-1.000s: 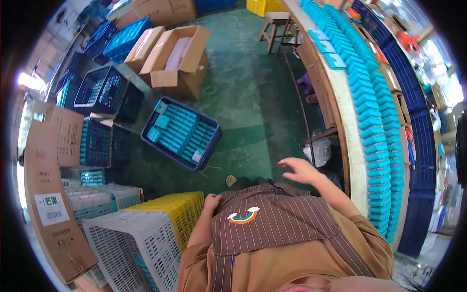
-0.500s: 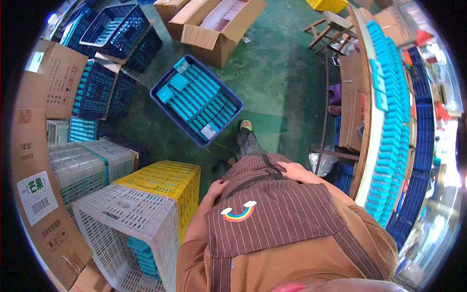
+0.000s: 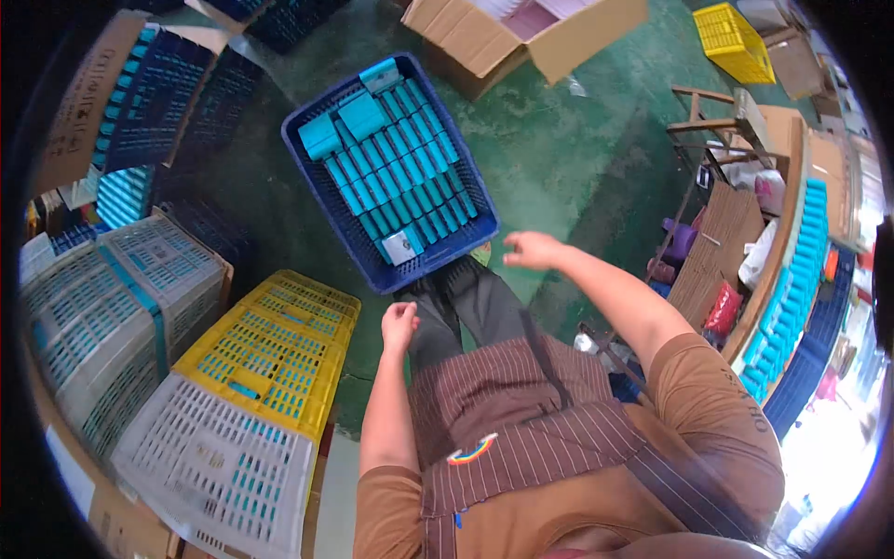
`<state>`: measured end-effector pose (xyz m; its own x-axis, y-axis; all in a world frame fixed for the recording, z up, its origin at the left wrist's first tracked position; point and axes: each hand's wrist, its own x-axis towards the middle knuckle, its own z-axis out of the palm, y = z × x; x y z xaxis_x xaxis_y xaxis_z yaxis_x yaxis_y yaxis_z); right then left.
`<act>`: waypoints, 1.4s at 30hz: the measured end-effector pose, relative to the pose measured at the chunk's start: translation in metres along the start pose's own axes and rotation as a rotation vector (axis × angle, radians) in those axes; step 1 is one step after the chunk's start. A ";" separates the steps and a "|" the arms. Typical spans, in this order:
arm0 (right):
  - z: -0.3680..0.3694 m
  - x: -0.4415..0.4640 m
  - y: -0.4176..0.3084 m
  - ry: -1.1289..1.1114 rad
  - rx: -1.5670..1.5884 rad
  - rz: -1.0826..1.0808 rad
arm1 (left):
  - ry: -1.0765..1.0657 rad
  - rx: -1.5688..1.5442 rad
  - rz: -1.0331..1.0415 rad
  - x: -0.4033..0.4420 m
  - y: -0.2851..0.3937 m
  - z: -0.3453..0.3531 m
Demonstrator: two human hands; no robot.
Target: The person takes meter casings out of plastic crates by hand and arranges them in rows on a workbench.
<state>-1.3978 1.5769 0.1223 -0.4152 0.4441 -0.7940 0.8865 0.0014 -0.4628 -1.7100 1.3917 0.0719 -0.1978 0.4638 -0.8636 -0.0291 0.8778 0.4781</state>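
A dark blue crate (image 3: 314, 200) stands on the green floor just in front of my feet, filled with rows of turquoise packs (image 3: 396, 168). A white piece (image 3: 399, 248) lies at its near end. My left hand (image 3: 400, 323) is below the crate's near left corner, apart from it, with its fingers loosely curled and nothing visible in them. Near the crate's right corner, my right hand (image 3: 531, 251) hovers with fingers bent and partly apart, holding nothing. Neither hand touches the crate.
Yellow (image 3: 279, 354) and white (image 3: 219, 466) crates stand at my left, beside more white crates (image 3: 140, 279). An open cardboard box (image 3: 484, 47) is beyond the blue crate. At the right are a wooden stool (image 3: 745, 121) and a bench with turquoise packs (image 3: 792, 279).
Both hands have left the apron at my waist and reached forward toward the blue crate. The view has tilted and come nearer to the crate.
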 end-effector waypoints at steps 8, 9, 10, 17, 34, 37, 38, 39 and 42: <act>0.000 0.234 0.011 0.306 0.257 0.065 | 0.209 0.276 0.264 0.240 0.039 0.010; 0.007 0.255 0.013 0.359 0.130 0.057 | 0.290 0.290 0.269 0.261 0.049 0.008; 0.017 0.273 0.015 0.407 0.006 0.047 | 0.370 0.310 0.271 0.277 0.056 0.005; 0.045 0.365 0.019 0.644 -0.099 0.308 | 0.557 0.721 0.237 0.345 0.071 -0.013; 0.025 0.402 0.015 0.626 -0.091 0.594 | 0.612 0.715 0.004 0.389 0.074 -0.021; 0.037 0.371 0.012 0.622 -0.063 0.605 | 0.581 0.763 0.129 0.385 0.067 -0.026; 0.045 0.358 0.012 0.621 -0.021 0.630 | 0.562 0.779 0.156 0.380 0.064 -0.028; 0.056 0.346 0.014 0.621 0.023 0.655 | 0.533 0.789 0.139 0.374 0.066 -0.025; 0.082 0.336 0.031 0.687 0.085 0.650 | 0.548 0.771 0.388 0.372 0.052 -0.024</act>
<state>-1.5265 1.6529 -0.1913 0.3891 0.7652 -0.5130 0.8727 -0.4844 -0.0607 -1.8087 1.6070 -0.2201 -0.4860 0.7838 -0.3866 0.7325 0.6066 0.3090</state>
